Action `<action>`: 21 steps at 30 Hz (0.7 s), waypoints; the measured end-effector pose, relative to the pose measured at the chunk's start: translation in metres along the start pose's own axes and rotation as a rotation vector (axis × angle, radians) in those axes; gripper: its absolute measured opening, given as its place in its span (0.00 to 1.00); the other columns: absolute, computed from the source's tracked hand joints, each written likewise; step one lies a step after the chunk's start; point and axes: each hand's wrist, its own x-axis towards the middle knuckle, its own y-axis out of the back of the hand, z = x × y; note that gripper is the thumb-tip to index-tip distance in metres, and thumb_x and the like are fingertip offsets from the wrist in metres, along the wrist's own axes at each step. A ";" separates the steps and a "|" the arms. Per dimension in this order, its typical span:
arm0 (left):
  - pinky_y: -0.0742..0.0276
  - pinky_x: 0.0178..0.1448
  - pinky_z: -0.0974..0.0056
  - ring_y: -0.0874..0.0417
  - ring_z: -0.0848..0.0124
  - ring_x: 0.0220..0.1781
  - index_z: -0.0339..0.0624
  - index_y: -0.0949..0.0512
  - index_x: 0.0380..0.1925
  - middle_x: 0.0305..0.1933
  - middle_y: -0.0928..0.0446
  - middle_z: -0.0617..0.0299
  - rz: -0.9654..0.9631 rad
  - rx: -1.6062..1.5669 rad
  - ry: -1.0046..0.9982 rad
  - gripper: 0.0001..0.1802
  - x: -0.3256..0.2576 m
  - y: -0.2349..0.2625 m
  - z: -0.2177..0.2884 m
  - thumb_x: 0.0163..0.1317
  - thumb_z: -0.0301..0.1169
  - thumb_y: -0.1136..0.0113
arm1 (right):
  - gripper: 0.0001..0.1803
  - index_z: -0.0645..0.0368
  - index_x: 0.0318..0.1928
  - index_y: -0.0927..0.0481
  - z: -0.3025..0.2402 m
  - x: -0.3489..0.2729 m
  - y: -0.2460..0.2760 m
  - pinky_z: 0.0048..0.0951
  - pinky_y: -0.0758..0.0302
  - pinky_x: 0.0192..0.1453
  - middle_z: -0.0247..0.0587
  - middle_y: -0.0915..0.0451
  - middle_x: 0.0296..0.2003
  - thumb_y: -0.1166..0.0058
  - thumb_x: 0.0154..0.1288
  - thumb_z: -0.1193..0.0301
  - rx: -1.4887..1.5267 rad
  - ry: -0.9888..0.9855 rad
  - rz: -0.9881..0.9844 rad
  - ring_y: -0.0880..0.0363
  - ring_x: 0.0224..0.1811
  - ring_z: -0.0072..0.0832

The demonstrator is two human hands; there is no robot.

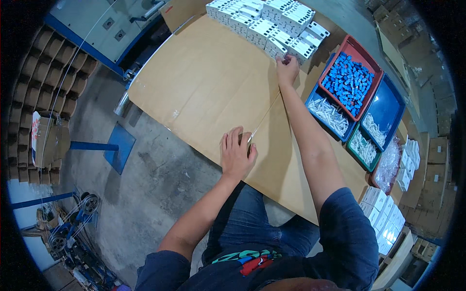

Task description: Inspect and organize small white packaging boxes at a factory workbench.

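Note:
My right hand (287, 71) reaches to the far side of the cardboard-covered table (194, 82). Its bent fingers are at the near end of a white box (275, 47) in the stacked rows and appear to grip it; the fingertips are partly hidden. Close to the table's near edge, my left hand (236, 154) rests on the cardboard, fingers stretched out and thumb apart. A small shiny thing (251, 137) shows beside its forefinger, too small to name. A thin straight line, like a seam, runs across the cardboard between both hands.
Right of my right arm, a red tray (357, 41) holds small blue parts. Blue (395, 92) and green trays (357, 155) hold white pieces. More white boxes (383, 213) stand at the near right. A blue metal stand (121, 148) is on the floor at left.

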 end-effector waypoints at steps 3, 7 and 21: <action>0.41 0.75 0.43 0.32 0.54 0.70 0.44 0.24 0.54 0.63 0.30 0.50 0.005 -0.007 -0.006 0.22 0.001 0.000 0.003 0.59 0.37 0.39 | 0.19 0.61 0.43 0.19 0.009 0.009 -0.001 0.42 0.22 0.47 0.46 0.15 0.34 0.29 0.57 0.63 -0.012 -0.111 -0.069 0.16 0.39 0.43; 0.41 0.75 0.43 0.32 0.54 0.70 0.44 0.24 0.54 0.63 0.30 0.50 0.004 -0.005 -0.003 0.22 0.002 -0.001 0.005 0.60 0.37 0.39 | 0.18 0.60 0.42 0.19 0.014 0.013 -0.005 0.43 0.21 0.44 0.44 0.15 0.29 0.29 0.57 0.63 -0.006 -0.092 -0.036 0.15 0.35 0.42; 0.43 0.76 0.41 0.33 0.54 0.71 0.46 0.24 0.54 0.64 0.31 0.51 -0.004 -0.008 0.013 0.22 -0.001 -0.006 -0.001 0.59 0.37 0.38 | 0.14 0.56 0.33 0.18 -0.005 -0.010 0.000 0.43 0.22 0.45 0.38 0.17 0.34 0.34 0.61 0.59 -0.140 0.141 -0.116 0.17 0.41 0.40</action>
